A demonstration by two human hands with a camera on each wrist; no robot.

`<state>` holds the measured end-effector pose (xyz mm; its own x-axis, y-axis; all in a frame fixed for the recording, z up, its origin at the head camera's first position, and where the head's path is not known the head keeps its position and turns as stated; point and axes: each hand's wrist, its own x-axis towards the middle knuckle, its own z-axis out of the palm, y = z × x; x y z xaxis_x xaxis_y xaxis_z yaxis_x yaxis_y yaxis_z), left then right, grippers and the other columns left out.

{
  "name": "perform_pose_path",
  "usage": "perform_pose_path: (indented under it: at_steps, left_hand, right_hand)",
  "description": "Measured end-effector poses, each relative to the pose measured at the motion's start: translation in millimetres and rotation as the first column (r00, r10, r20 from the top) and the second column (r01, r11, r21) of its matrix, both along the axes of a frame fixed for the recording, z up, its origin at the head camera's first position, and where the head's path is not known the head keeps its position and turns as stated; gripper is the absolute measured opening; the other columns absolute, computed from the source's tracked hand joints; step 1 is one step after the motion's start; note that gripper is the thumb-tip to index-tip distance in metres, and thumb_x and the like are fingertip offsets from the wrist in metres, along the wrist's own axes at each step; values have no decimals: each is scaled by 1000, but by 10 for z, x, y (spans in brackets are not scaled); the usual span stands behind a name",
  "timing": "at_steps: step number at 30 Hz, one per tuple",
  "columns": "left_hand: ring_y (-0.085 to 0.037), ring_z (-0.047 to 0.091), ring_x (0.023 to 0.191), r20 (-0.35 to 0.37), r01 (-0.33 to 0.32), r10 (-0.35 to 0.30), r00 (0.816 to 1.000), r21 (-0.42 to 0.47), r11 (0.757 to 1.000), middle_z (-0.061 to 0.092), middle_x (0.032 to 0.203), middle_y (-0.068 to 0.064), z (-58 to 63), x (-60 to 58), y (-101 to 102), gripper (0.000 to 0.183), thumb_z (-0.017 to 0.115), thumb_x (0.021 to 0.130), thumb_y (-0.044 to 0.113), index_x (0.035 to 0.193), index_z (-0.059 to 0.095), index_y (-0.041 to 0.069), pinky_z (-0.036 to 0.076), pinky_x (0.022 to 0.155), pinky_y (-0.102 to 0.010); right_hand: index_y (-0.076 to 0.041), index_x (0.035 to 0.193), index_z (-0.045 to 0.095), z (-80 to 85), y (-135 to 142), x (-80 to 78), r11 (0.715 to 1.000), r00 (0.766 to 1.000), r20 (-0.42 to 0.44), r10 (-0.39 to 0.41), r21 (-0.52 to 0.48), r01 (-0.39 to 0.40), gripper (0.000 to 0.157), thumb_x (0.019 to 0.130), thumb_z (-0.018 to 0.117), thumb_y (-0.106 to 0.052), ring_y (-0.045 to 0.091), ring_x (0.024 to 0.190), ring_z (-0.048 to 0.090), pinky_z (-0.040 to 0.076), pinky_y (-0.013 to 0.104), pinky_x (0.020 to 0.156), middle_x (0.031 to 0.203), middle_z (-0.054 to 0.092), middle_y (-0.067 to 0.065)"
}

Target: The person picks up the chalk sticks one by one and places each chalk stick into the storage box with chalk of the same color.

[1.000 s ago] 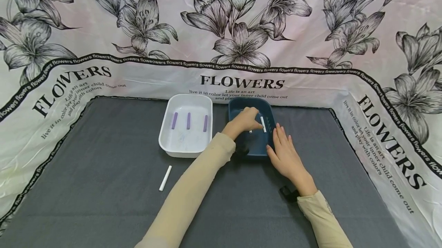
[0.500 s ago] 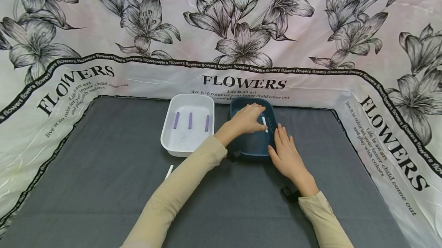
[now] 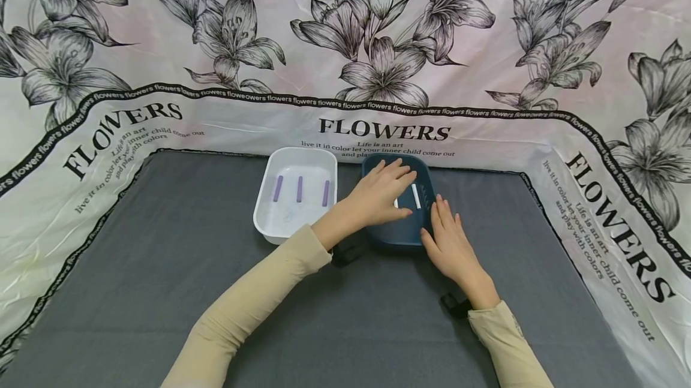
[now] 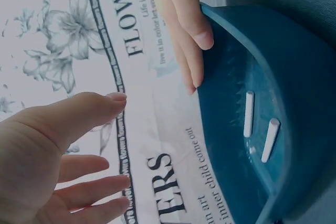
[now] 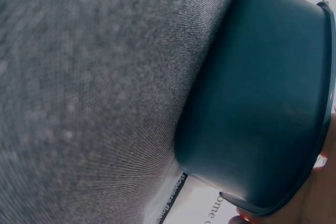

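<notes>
My left hand [image 3: 375, 199] hovers over the dark blue bin [image 3: 391, 235], fingers spread and nothing held; its thumb and fingers stand well apart in the left wrist view. Two white chalk sticks lie on the bin's floor: one chalk stick [image 3: 415, 196] shows plainly, while the left hand mostly covers the other chalk stick [image 3: 396, 202] in the head view. Both are in full sight in the left wrist view. Along the bin's right rim rests my right hand [image 3: 455, 250], its fingers straight. The right wrist view shows the outer wall [image 5: 257, 93] of the bin.
Left of the blue bin stands a white bin [image 3: 261, 220] with three purple chalk sticks [image 3: 299, 189] lying apart in it. Both bins sit at the back of the grey cloth [image 3: 135, 280], in front of a flower-printed cloth [image 3: 259, 118].
My left hand has drawn back to the left, its fingers straightening and spreading. The left sleeve now hides the white chalk stick on the table. The right hand stays at the rim.
</notes>
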<state>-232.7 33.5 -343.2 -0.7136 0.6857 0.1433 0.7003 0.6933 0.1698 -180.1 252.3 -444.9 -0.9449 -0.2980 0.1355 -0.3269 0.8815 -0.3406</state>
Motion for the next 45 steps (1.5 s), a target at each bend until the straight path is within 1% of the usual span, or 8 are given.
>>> perform_pose_path:
  at_steps: [11, 15, 19, 23, 30, 38, 41, 45]
  left_hand:
    - [-35, 26, 147, -139, 10, -11, 990, -7, 1000, 41, 154, -14, 9, 233, -490, 78, 72, 89, 44, 151, 41, 8, 16, 120, -48]
    - [-37, 28, 145, -168, 17, -13, 986, 24, 1000, 42, 152, -17, -4, 317, -669, 77, 74, 88, 40, 150, 43, 5, 17, 119, -50]
    - [-39, 28, 145, -212, 3, 2, 977, 26, 1000, 42, 151, -19, -33, 399, -836, 76, 76, 88, 37, 149, 44, 4, 18, 119, -51]
    - [-39, 30, 144, -229, -20, 30, 973, 47, 999, 44, 150, -20, -104, 489, -1015, 75, 77, 87, 35, 147, 46, 3, 19, 119, -51]
    - [-37, 38, 141, -186, 23, 15, 982, 199, 980, 50, 145, -20, -252, 618, -1321, 70, 81, 83, 28, 142, 52, 1, 27, 115, -53]
    - [-39, 44, 135, -191, 42, 20, 981, 316, 948, 54, 140, -19, -385, 791, -1652, 68, 83, 80, 22, 138, 55, 0, 34, 110, -56]
    - [-35, 48, 133, -119, 34, 7, 993, 340, 940, 53, 142, -15, -448, 881, -1780, 69, 83, 81, 23, 140, 54, 2, 40, 106, -53]
    - [-26, 51, 130, 33, -12, -1, 999, 378, 926, 52, 144, -7, -534, 1010, -1957, 69, 81, 84, 26, 143, 53, 9, 47, 100, -47]
  right_hand:
    - [13, 152, 16, -13, -10, -19, 1000, 1000, 6, -16, 8, 16, 67, 105, 44, -26, 35, 151, -1, 9, 63, 116, 163, 3, 24]
    - [13, 152, 16, 0, -8, -13, 1000, 1000, 11, -17, 4, 17, 67, 105, 43, -26, 35, 151, -1, 9, 63, 116, 163, 3, 24]
    - [13, 152, 17, 1, -6, -7, 1000, 1000, 9, -17, 4, 17, 67, 105, 44, -26, 35, 151, -1, 9, 63, 116, 163, 4, 25]
    - [13, 152, 17, -8, -10, -13, 1000, 1000, 6, -17, 5, 17, 67, 105, 44, -26, 35, 151, 0, 9, 63, 116, 163, 5, 25]
    - [13, 152, 16, -8, -4, -17, 1000, 1000, 9, -11, 0, 11, 68, 106, 40, -30, 36, 151, -1, 8, 63, 116, 164, 0, 23]
    - [13, 152, 15, -17, -6, -20, 1000, 1000, 12, -18, 6, 18, 68, 106, 41, -29, 34, 151, -2, 8, 62, 116, 164, 1, 23]
    - [13, 152, 15, -12, -10, -16, 1000, 1000, 13, -22, 6, 22, 68, 105, 42, -28, 34, 151, -2, 8, 62, 116, 163, 3, 24]
    - [14, 152, 16, 4, -17, -8, 1000, 1000, 10, -22, 5, 22, 67, 105, 42, -27, 36, 151, 0, 9, 63, 116, 163, 3, 24]
